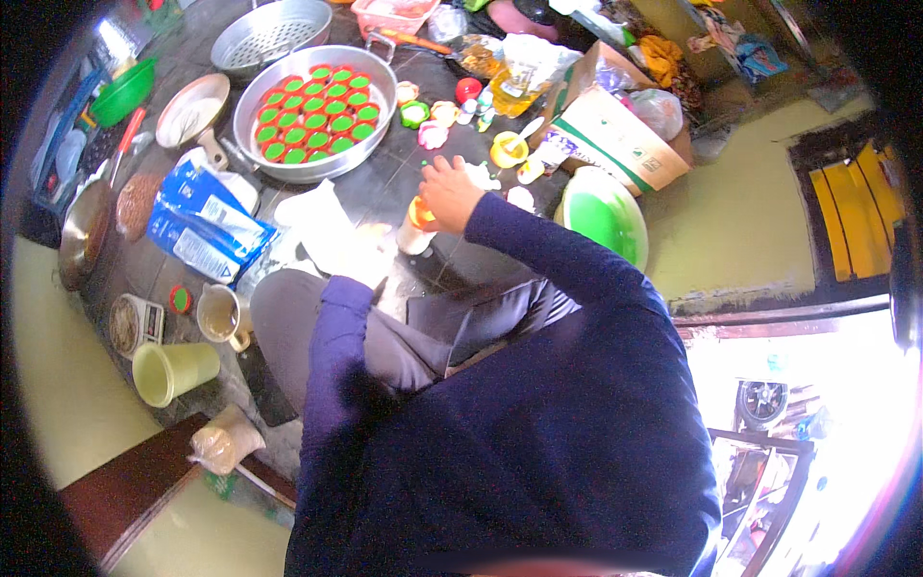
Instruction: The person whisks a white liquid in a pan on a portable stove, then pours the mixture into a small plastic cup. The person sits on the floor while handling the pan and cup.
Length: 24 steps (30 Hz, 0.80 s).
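Note:
My right hand (pixel 450 195) reaches in from the right, fingers bent round the orange top of a pale bottle (pixel 415 238) standing on the dark floor. Its palm side is hidden. My left hand (pixel 370 258) is lost in strong glare beyond its sleeve cuff, beside a bright white sheet or bag (pixel 322 226); its fingers do not show. Ahead is a round metal pan (pixel 252 111) holding many small red cups with green insides. Just beyond my right hand lie pink and green paper cups (pixel 433 133), small bottles (pixel 468 113) and a yellow cup (pixel 508 150).
On the right stand a cardboard box (pixel 615 144) and a pale basin with green inside (pixel 604 226). A blue package (pixel 207 221), a jug (pixel 223 315), a kitchen scale (pixel 137 325) and a yellow-green bucket (pixel 175 373) are at left. Farther off is a perforated steamer pan (pixel 269 40).

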{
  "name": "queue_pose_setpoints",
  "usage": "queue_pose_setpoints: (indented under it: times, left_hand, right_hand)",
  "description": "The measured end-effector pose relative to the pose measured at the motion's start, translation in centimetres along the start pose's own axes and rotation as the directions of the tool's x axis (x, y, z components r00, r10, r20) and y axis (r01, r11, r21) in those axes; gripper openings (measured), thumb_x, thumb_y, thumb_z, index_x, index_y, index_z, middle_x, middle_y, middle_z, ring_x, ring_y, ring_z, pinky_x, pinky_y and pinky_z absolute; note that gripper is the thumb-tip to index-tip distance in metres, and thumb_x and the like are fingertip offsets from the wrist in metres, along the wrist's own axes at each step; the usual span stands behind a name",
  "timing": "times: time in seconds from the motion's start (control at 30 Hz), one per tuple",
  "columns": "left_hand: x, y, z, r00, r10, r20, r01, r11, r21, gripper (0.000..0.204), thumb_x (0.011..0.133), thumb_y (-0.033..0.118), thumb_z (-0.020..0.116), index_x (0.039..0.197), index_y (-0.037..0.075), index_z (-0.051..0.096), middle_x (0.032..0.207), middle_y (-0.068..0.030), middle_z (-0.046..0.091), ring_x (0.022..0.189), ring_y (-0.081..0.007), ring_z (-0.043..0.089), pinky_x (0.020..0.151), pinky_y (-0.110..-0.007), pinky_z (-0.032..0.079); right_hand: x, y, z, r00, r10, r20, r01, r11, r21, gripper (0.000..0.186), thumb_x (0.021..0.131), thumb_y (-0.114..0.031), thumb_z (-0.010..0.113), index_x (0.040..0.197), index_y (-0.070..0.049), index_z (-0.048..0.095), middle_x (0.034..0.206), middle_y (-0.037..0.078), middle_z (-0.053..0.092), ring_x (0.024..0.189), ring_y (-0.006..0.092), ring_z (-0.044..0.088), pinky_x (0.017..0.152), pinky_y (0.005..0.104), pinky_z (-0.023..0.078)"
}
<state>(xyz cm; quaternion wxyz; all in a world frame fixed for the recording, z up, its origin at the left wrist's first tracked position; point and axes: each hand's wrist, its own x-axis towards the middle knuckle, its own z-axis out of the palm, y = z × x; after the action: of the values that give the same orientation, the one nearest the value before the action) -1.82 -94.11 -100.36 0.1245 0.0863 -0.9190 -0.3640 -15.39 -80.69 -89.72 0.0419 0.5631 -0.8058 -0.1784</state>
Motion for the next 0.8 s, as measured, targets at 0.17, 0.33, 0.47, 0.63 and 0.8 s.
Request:
queue_pose_setpoints:
  times: [0.17,0.33,0.47,0.63,0.8]
  left_hand:
    - [-0.1,0.7,-0.9,1.000,0.009,0.026,-0.011,0.998,0.068,0.032,0.076,0.022,0.060,0.104,0.006,0.060,0.096,-0.0142,0.062,0.091,-0.0312,0.058,0.084,-0.039,0.045]
    - [-0.2,1.4,-1.8,0.999,0.008,0.054,-0.010,0.999,0.038,0.035,0.071,0.019,0.065,0.103,0.007,0.058,0.094,-0.0122,0.059,0.090,-0.0302,0.056,0.080,-0.040,0.045]
    - [-0.3,1.5,-1.8,0.998,-0.021,0.067,0.017,0.998,0.065,0.038,0.071,0.017,0.065,0.107,0.008,0.057,0.097,-0.0126,0.057,0.094,-0.0307,0.054,0.081,-0.041,0.044]
    - [0.0,1.5,-1.6,0.998,0.063,-0.020,-0.061,0.994,0.088,0.040,0.071,0.016,0.065,0.108,0.007,0.054,0.097,-0.0126,0.054,0.094,-0.0307,0.053,0.082,-0.039,0.043]
    - [-0.3,2.0,-1.8,0.999,0.036,-0.021,-0.034,0.996,0.084,0.043,0.069,0.014,0.066,0.110,0.009,0.054,0.103,-0.0120,0.052,0.097,-0.0314,0.051,0.082,-0.041,0.044]
  right_hand:
    - [-0.3,-0.6,-0.1,0.997,0.009,-0.077,-0.003,0.997,0.075,0.049,0.065,-0.050,0.068,0.087,-0.006,0.066,0.092,0.007,0.055,0.097,0.0250,0.048,0.081,0.0448,0.036]
    - [0.6,-0.8,-0.8,0.987,0.034,0.157,-0.044,0.997,0.062,0.056,0.071,-0.059,0.057,0.091,-0.007,0.064,0.090,0.008,0.058,0.091,0.0240,0.052,0.078,0.0434,0.036]
    - [1.2,-1.2,-0.3,0.979,0.161,0.124,-0.172,0.982,0.077,0.057,0.074,-0.063,0.051,0.081,-0.008,0.066,0.080,0.009,0.062,0.086,0.0235,0.055,0.078,0.0417,0.036]
    - [1.3,-1.8,-0.2,0.983,0.118,0.141,-0.133,0.986,0.102,0.046,0.071,-0.054,0.058,0.074,-0.009,0.067,0.072,0.006,0.063,0.075,0.0244,0.061,0.070,0.0415,0.040]
    - [1.7,-1.0,-1.6,0.904,0.258,0.340,-0.357,0.895,0.269,0.046,0.069,-0.048,0.065,0.090,-0.008,0.067,0.088,0.008,0.065,0.090,0.0235,0.063,0.058,0.0388,0.047]
